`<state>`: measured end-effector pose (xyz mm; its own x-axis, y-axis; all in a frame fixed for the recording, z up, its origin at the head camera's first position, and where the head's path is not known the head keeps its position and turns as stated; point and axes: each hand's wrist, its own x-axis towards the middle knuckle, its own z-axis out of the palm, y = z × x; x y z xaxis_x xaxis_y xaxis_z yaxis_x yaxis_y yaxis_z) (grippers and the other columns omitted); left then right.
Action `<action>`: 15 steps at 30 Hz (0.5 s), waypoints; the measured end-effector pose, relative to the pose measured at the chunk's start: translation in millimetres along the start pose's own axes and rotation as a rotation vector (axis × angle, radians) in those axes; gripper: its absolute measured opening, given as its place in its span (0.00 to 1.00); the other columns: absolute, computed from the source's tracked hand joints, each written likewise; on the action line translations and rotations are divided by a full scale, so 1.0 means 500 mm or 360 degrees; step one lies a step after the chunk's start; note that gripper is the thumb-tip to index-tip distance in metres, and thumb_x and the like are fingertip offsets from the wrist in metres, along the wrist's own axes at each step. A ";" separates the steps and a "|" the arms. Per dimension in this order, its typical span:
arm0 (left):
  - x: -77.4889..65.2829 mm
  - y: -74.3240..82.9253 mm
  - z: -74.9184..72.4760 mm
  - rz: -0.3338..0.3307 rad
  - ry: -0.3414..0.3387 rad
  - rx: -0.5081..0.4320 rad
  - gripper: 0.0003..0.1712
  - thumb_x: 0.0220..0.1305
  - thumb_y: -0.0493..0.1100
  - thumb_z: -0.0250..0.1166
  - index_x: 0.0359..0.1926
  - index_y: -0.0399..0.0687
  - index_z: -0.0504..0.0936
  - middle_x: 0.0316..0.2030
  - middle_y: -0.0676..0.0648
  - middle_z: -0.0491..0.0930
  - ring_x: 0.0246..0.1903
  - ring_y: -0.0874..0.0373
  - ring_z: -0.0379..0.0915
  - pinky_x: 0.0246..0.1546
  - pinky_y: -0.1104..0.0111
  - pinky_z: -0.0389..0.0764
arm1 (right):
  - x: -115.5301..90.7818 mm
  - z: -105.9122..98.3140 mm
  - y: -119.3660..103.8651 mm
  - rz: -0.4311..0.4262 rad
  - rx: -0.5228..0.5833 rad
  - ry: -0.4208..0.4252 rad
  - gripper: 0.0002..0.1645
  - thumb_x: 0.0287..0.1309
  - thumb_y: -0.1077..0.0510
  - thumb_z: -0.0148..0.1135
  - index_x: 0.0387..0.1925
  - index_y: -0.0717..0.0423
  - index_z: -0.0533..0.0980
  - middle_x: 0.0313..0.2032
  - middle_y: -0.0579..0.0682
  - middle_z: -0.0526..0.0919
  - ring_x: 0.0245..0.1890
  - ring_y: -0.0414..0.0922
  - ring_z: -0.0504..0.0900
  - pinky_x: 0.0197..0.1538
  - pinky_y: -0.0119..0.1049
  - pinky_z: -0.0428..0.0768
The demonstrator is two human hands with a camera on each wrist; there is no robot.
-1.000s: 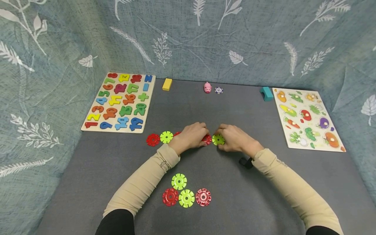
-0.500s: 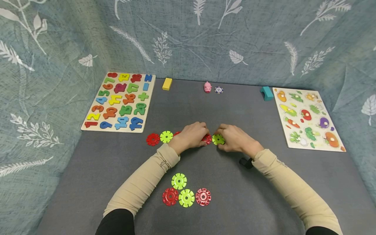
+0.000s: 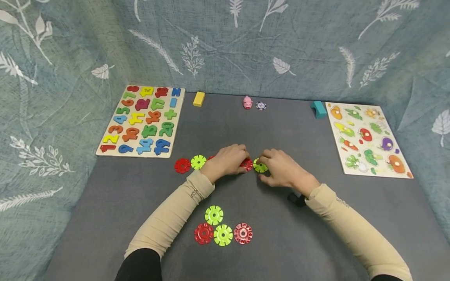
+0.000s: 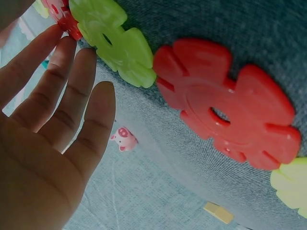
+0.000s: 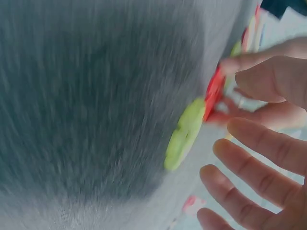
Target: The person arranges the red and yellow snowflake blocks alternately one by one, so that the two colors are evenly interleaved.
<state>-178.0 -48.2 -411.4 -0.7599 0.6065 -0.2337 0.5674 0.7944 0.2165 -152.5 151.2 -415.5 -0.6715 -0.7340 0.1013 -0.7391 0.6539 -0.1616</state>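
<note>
A row of red and yellow-green notched plastic discs lies across the middle of the table. My left hand [image 3: 226, 160] reaches over the row and grips a red disc [image 3: 247, 164] between thumb and fingers; the right wrist view shows this pinch. Joined to that disc's right edge is a yellow-green disc [image 3: 260, 166]. My right hand [image 3: 281, 168] is around this end disc with fingers spread, apart from it in the right wrist view. Farther left come another red disc [image 4: 228, 105] and a yellow-green disc [image 4: 112, 40], partly or wholly hidden by my left hand in the head view.
Nearer me lie two yellow-green discs, one being [image 3: 223, 235], and two red discs, one being [image 3: 243, 233]. A number puzzle board [image 3: 140, 121] and vegetable puzzle board [image 3: 369, 140] flank the back, with a yellow block [image 3: 199, 99], pig figure [image 3: 247, 102], poker chip [image 3: 261, 105] and teal block [image 3: 318, 109].
My right hand has loosened its fingers from the yellow-green end disc and drawn back slightly to the right. The left hand keeps its grip on the red disc.
</note>
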 end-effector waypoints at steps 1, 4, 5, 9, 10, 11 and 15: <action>0.000 0.000 -0.001 0.0005 0.0002 0.0004 0.21 0.60 0.52 0.68 0.52 0.49 0.83 0.47 0.48 0.78 0.45 0.54 0.74 0.45 0.60 0.79 | -0.004 -0.001 -0.007 -0.0037 -0.0020 0.0014 0.19 0.48 0.50 0.69 0.41 0.57 0.82 0.38 0.52 0.82 0.35 0.47 0.79 0.40 0.45 0.78; 0.001 -0.001 -0.002 0.0018 0.0008 0.0018 0.21 0.60 0.52 0.68 0.52 0.49 0.83 0.47 0.48 0.78 0.44 0.54 0.74 0.45 0.60 0.79 | -0.014 0.001 -0.033 -0.0169 -0.0072 0.0029 0.17 0.47 0.49 0.69 0.36 0.55 0.81 0.36 0.50 0.81 0.34 0.46 0.79 0.40 0.44 0.77; 0.001 -0.001 -0.002 0.0021 0.0013 0.0022 0.21 0.60 0.52 0.68 0.52 0.49 0.83 0.46 0.47 0.78 0.44 0.54 0.74 0.45 0.60 0.79 | -0.018 0.003 -0.042 -0.0217 -0.0077 0.0026 0.17 0.47 0.48 0.69 0.35 0.55 0.81 0.35 0.49 0.81 0.34 0.45 0.79 0.40 0.44 0.77; 0.000 0.002 -0.004 0.0024 0.0027 0.0036 0.22 0.60 0.54 0.67 0.52 0.50 0.82 0.47 0.47 0.77 0.44 0.54 0.74 0.45 0.60 0.79 | -0.034 0.010 -0.083 -0.0398 -0.0063 -0.0015 0.16 0.48 0.46 0.69 0.35 0.51 0.80 0.34 0.46 0.80 0.35 0.43 0.78 0.43 0.41 0.77; -0.001 0.003 -0.005 0.0026 0.0036 0.0033 0.22 0.60 0.55 0.67 0.51 0.50 0.83 0.47 0.47 0.77 0.44 0.54 0.74 0.45 0.60 0.79 | -0.038 0.012 -0.094 -0.0434 -0.0050 -0.0032 0.17 0.48 0.45 0.69 0.36 0.50 0.81 0.35 0.45 0.80 0.35 0.43 0.79 0.44 0.41 0.77; 0.000 0.004 -0.005 0.0028 0.0044 0.0030 0.22 0.60 0.56 0.67 0.51 0.50 0.83 0.47 0.47 0.76 0.44 0.54 0.74 0.45 0.60 0.79 | -0.042 0.013 -0.104 -0.0466 -0.0042 -0.0055 0.18 0.49 0.44 0.68 0.37 0.49 0.81 0.35 0.44 0.80 0.36 0.43 0.79 0.44 0.40 0.76; 0.005 0.012 -0.008 0.0065 0.0077 0.0012 0.23 0.59 0.58 0.67 0.51 0.50 0.83 0.49 0.47 0.76 0.45 0.54 0.74 0.44 0.61 0.79 | -0.056 0.018 -0.147 -0.0563 -0.0028 -0.0195 0.24 0.51 0.38 0.65 0.43 0.48 0.80 0.38 0.43 0.80 0.38 0.42 0.79 0.42 0.37 0.75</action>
<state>-177.7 -42.2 -407.0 -0.7505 0.6363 -0.1785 0.6005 0.7694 0.2178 -78.9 122.1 -415.5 -0.3641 -0.9309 0.0292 -0.9258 0.3583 -0.1204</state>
